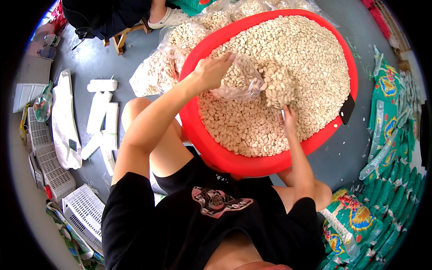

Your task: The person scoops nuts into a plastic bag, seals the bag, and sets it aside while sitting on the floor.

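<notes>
A large red plastic tub full of pale flat seeds stands before me. Over its left part my left hand grips the rim of a clear plastic bag, which holds many seeds and has its mouth towards the right. Just right of the bag, my right hand holds a scoop, mostly hidden under a heaped, motion-blurred load of seeds. A black object rests on the tub's right rim.
Filled clear bags of seeds lie beyond the tub. Another person's foot in a white clog is near a wooden stool. White plastic rolls and white baskets are at left. Green printed bags lie at right.
</notes>
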Tool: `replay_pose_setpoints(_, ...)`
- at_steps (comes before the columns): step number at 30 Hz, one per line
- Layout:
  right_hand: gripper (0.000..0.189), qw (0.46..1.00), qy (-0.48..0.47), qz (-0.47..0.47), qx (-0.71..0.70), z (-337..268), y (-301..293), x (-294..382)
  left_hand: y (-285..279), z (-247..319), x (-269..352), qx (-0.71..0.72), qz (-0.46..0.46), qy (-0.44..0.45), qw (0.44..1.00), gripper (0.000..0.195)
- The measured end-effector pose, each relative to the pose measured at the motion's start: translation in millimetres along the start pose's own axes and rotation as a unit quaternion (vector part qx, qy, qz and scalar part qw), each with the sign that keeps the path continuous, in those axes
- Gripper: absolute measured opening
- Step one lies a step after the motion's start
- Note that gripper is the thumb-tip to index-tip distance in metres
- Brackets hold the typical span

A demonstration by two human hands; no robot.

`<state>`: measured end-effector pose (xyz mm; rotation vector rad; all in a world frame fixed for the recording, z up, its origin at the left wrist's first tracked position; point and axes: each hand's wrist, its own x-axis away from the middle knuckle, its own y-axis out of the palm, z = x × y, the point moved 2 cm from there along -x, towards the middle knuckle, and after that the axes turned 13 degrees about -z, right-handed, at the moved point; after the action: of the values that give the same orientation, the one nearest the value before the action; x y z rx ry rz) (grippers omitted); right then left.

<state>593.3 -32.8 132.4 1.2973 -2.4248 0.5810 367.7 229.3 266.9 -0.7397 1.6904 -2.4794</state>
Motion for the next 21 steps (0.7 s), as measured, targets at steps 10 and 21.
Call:
replay_pose_setpoints(10, 0.027, 0.955, 0.078, -0.237, 0.160, -179.5, -35.8, 85.3, -9.3, 17.2, 0.1, 0.087, -0.069, 0.002, 0.994, 0.088)
replay_pose_setpoints(21, 0.038, 0.833, 0.091, -0.156, 0.523, -188.4, -18.6, 45.4, 0.3, -16.4, 0.2, 0.258, 0.107, -0.036, 0.960, 0.066)
